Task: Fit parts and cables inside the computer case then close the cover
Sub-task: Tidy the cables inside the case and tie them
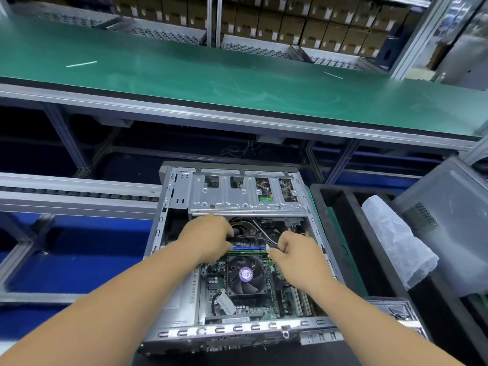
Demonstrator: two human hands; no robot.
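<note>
The computer case [182, 196] is lying open, cover off. The left hand [208, 237] is being held inside it, fingers curled down among the black cables [244, 231]; what they grasp cannot be told. A thin grey wire [266, 237] is being pinched by the right hand [295, 253]. The memory module [248, 248] is sitting between the fingertips, the fan [245, 276] just nearer than them.

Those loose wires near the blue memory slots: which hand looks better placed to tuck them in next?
Probably the right hand: it already pinches the thin wires beside the memory slots. The left hand is curled round the thicker cable bundle further left.
</note>
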